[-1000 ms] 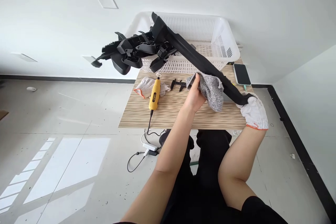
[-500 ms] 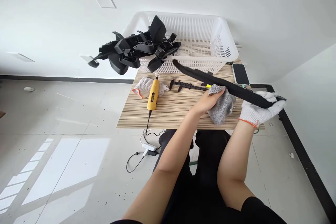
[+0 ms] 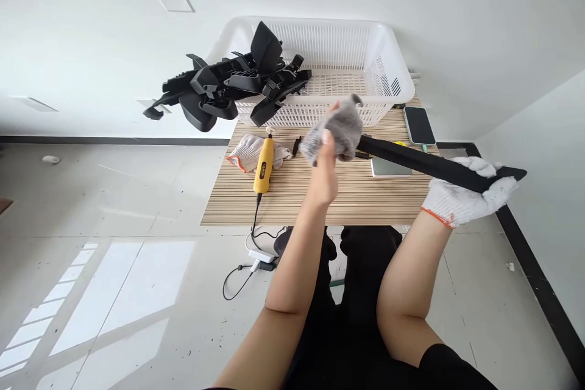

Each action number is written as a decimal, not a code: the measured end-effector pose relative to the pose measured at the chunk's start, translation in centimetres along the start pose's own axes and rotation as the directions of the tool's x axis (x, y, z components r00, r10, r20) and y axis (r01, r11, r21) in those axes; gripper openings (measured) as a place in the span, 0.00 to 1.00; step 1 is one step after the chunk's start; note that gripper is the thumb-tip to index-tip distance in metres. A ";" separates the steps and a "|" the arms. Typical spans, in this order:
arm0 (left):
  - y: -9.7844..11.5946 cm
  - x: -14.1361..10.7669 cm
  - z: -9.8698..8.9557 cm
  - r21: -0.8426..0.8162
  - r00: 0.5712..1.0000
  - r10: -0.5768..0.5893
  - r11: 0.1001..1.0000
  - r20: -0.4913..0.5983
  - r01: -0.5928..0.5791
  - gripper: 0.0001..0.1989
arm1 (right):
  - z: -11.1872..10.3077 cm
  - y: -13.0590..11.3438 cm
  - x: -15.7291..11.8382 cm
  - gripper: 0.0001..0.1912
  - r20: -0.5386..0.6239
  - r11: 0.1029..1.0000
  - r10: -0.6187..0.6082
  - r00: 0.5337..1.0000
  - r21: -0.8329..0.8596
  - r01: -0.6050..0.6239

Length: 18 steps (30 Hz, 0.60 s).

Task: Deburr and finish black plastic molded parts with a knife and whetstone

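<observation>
My bare left hand [image 3: 325, 164] is closed on a grey cloth [image 3: 345, 128], which wraps the far end of a long black plastic strip [image 3: 415, 159] and hides that tip. In a white knit glove with an orange cuff, my right hand [image 3: 473, 192] grips the strip's near end, its fingers curled around it. The strip slants over the right half of the table, raised above the surface. Beneath it, partly covered, lie a black caliper [image 3: 297, 146] and a small green-grey flat box or notebook [image 3: 390, 167].
A white plastic basket [image 3: 388, 73] stands at the table's back, with several black plastic parts [image 3: 228, 85] heaped over its left side. On the striped wooden table [image 3: 283, 207] lie a yellow rotary tool [image 3: 264, 166] with its cord, a white glove [image 3: 247, 152] and a phone [image 3: 419, 126].
My left hand has moved the cloth up and left to the strip's far end, closing around it. My right hand has shifted slightly right with the strip. The flat box is now uncovered.
</observation>
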State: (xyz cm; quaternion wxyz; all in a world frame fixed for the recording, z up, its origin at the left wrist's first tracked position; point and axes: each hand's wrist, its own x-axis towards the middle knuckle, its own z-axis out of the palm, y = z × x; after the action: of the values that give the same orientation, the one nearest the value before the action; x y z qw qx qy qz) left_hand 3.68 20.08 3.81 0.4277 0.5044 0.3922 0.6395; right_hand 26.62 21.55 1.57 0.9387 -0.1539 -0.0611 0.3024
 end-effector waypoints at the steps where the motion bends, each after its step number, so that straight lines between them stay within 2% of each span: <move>1: -0.5 -0.2 0.7 0.085 0.992 0.063 0.994 0.114 -0.073 0.29 | 0.1 0.4 -0.3 0.15 0.046 1.000 0.003 0.999 0.024 -0.004; 3: -1.8 -0.7 2.0 0.344 0.949 0.090 0.918 0.302 -0.196 0.27 | 0.1 1.0 -0.8 0.14 0.101 0.988 0.060 0.993 0.135 -0.073; 4: -2.6 -0.9 2.5 0.486 0.926 0.061 0.837 0.374 -0.251 0.25 | 0.0 1.1 -0.9 0.14 0.099 0.980 0.112 0.989 0.156 -0.126; 6: -3.9 -1.0 3.1 0.685 0.894 -0.015 0.648 0.448 -0.332 0.25 | -0.1 0.9 -1.1 0.15 0.083 0.958 0.208 0.975 0.186 -0.220; 8: -4.6 -0.8 3.1 0.768 0.888 -0.055 0.527 0.457 -0.363 0.26 | -0.3 0.3 -1.2 0.16 0.080 0.934 0.273 0.958 0.217 -0.285; 10: -4.6 -0.5 2.6 0.796 0.897 -0.053 0.485 0.439 -0.362 0.26 | -0.3 -0.3 -1.3 0.16 0.125 0.898 0.327 0.937 0.267 -0.349; 13: -4.1 -0.1 1.6 0.815 0.921 -0.018 0.473 0.388 -0.334 0.25 | -0.3 -0.8 -1.5 0.16 0.271 0.817 0.383 0.883 0.348 -0.461; 15: -3.8 0.2 0.9 0.827 0.939 -0.013 0.477 0.344 -0.296 0.22 | -0.2 -0.5 -1.4 0.15 0.354 0.781 0.368 0.860 0.384 -0.493; 18: -3.8 0.4 0.2 0.844 0.957 -0.008 0.474 0.290 -0.252 0.15 | 0.0 0.3 -1.0 0.18 0.423 0.762 0.318 0.849 0.418 -0.494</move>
State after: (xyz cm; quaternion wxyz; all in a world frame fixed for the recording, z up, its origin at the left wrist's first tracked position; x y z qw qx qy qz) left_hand 4.43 21.73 0.45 0.1110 0.7552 0.5668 0.3099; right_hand 25.65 21.23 1.49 0.8316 0.1438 -0.0975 0.5275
